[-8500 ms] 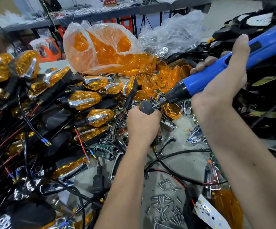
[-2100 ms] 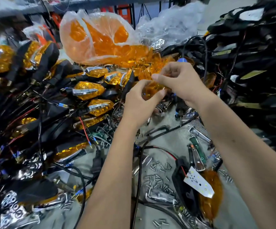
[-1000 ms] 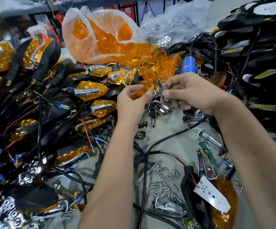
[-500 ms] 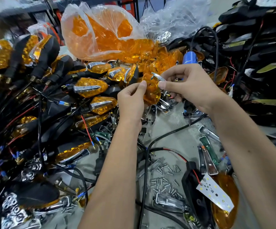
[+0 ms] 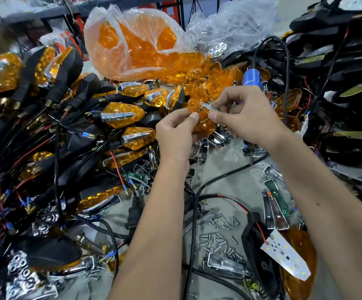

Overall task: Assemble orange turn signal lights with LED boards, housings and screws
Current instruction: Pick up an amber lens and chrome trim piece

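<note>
A translucent orange plastic lens (image 5: 203, 124) sits at the centre of the grip, held above the grey tabletop (image 5: 236, 182) between both hands. The left hand (image 5: 175, 135) pinches its near edge with thumb and fingers curled round it; the right hand (image 5: 245, 118) pinches a small chrome trim strip (image 5: 208, 106) resting on the lens's upper face — both grips are narrow and occupied. Just beyond the right hand stands a blue electric screwdriver (image 5: 251, 77), its black cord trailing back past the wrist. Below the grip lies a scatter of small silver screws (image 5: 221, 237), and further toward the right forearm a white LED board (image 5: 285, 255) rests on a black housing. Left of the grip, finished orange-and-chrome turn signals (image 5: 122, 114) are heaped with their wires.
</note>
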